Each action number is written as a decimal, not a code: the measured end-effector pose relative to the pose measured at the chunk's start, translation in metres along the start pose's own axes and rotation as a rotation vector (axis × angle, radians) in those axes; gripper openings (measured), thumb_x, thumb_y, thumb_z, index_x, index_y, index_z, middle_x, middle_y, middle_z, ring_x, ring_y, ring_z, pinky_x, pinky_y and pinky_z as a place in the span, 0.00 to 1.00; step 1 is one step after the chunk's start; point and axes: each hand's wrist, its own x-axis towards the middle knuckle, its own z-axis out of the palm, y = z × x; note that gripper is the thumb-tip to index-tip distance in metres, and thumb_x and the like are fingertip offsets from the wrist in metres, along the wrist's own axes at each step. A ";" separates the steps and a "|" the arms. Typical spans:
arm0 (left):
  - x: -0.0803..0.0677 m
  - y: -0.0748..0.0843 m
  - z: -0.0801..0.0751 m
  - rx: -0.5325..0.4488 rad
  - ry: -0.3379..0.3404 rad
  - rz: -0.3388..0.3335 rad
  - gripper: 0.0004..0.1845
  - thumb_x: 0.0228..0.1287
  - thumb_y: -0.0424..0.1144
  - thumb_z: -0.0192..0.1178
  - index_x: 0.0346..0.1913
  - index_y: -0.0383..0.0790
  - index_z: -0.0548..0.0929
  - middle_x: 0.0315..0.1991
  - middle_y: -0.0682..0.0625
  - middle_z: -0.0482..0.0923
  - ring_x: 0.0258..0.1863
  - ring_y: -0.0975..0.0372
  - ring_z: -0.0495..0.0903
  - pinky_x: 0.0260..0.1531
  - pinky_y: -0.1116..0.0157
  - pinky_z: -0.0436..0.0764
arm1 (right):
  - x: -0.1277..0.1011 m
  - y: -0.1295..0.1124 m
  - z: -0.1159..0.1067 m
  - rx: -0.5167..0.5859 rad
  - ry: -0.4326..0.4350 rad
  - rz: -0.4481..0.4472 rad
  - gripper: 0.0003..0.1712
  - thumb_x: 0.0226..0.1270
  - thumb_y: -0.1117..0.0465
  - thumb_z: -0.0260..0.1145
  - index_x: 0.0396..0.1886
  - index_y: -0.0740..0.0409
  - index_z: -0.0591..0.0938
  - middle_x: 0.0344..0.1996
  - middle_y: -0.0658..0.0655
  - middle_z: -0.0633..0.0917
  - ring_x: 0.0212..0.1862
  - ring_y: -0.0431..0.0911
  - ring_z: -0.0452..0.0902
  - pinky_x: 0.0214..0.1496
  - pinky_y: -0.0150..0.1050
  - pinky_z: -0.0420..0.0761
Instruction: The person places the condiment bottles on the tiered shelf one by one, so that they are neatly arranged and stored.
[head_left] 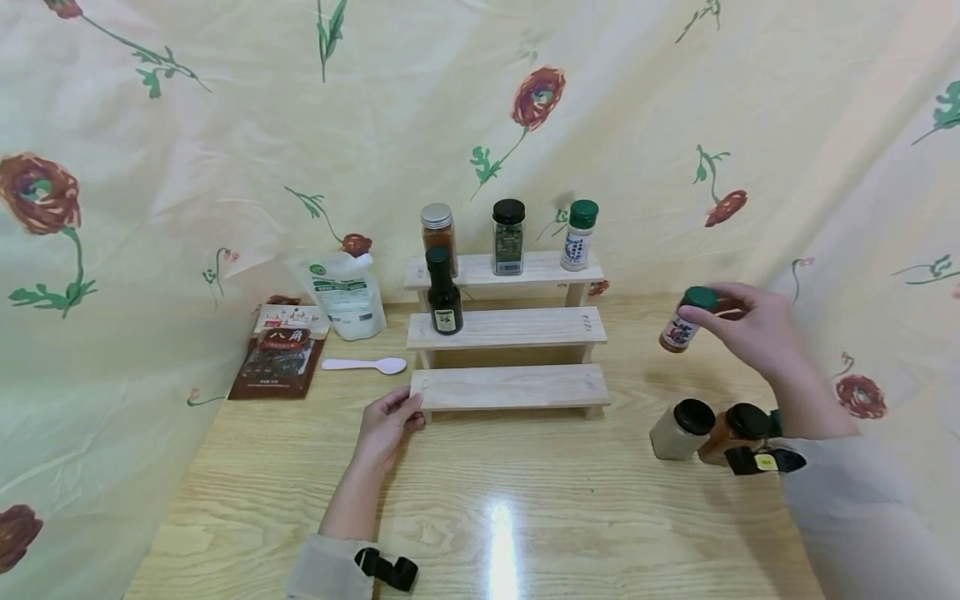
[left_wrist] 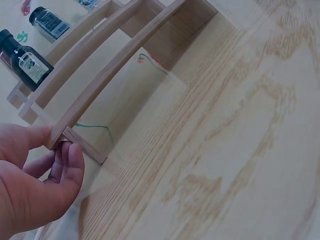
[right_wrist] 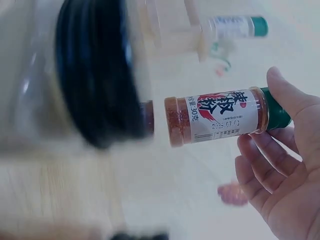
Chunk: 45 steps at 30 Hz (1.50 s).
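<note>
right hand (head_left: 750,325) holds chili jar (head_left: 684,322).

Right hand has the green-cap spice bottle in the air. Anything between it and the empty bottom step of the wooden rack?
Nothing visible. The right hand holds the spice bottle above the table, right of the rack. The two jars stand nearer the camera, off that line. The left hand grips the step's far left end.

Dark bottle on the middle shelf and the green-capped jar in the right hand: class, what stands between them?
In the head view, nothing: between the dark bottle and green-capped jar the middle shelf is bare.
</note>
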 end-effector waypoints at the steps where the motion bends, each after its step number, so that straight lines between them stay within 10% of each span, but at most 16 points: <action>1: 0.000 0.000 0.000 -0.002 0.000 0.002 0.20 0.71 0.28 0.61 0.61 0.21 0.76 0.38 0.47 0.79 0.32 0.64 0.80 0.33 0.73 0.85 | 0.002 -0.004 0.003 0.006 -0.007 -0.008 0.29 0.65 0.47 0.74 0.59 0.59 0.83 0.35 0.31 0.79 0.37 0.25 0.75 0.31 0.21 0.78; 18: 0.001 -0.001 0.000 -0.026 -0.003 0.009 0.20 0.71 0.27 0.61 0.61 0.20 0.75 0.37 0.47 0.78 0.31 0.65 0.80 0.34 0.73 0.85 | 0.021 -0.048 0.044 0.084 -0.044 -0.123 0.22 0.61 0.55 0.78 0.53 0.59 0.86 0.42 0.61 0.86 0.35 0.30 0.79 0.31 0.24 0.80; 45: 0.000 0.001 -0.001 -0.047 -0.020 0.023 0.19 0.71 0.26 0.60 0.60 0.18 0.75 0.34 0.48 0.79 0.29 0.64 0.80 0.32 0.72 0.85 | 0.040 -0.095 0.092 0.158 -0.144 -0.149 0.25 0.64 0.50 0.76 0.55 0.61 0.85 0.45 0.61 0.86 0.43 0.51 0.81 0.36 0.28 0.81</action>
